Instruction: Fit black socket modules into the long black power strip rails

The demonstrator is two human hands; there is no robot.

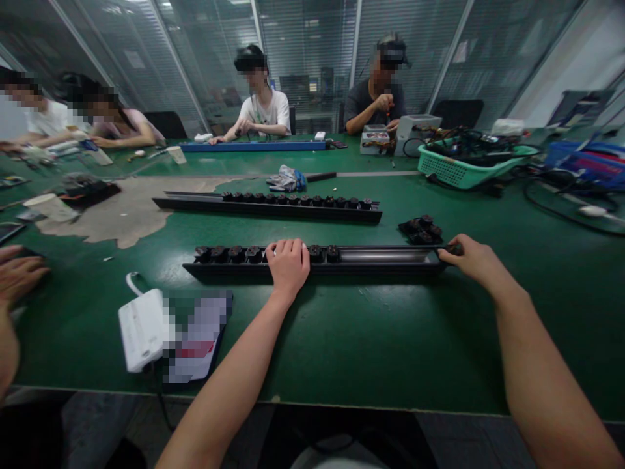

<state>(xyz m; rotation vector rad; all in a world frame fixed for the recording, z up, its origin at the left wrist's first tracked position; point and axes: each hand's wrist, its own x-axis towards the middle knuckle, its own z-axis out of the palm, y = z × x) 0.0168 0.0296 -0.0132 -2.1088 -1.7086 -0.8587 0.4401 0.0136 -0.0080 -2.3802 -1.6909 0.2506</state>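
Observation:
A long black channel (390,268) lies across the table before me, with several black socket-like modules (236,254) seated in its left and middle part. Its right stretch shows a bare metallic bed. My left hand (289,264) is wrapped over the channel near the middle, hiding the modules beneath it. At the channel's right end, my right hand (466,257) pinches a small black module (455,249) between thumb and fingers. Just behind that end sits a small pile of loose black modules (420,229).
Farther back lies a second black channel (273,207) with modules, then crumpled gloves (287,179). A green basket (469,166) of cables stands at back right. A white adapter (144,329) and a phone (205,332) lie front left. Another person's hand (19,273) is at left; co-workers sit opposite.

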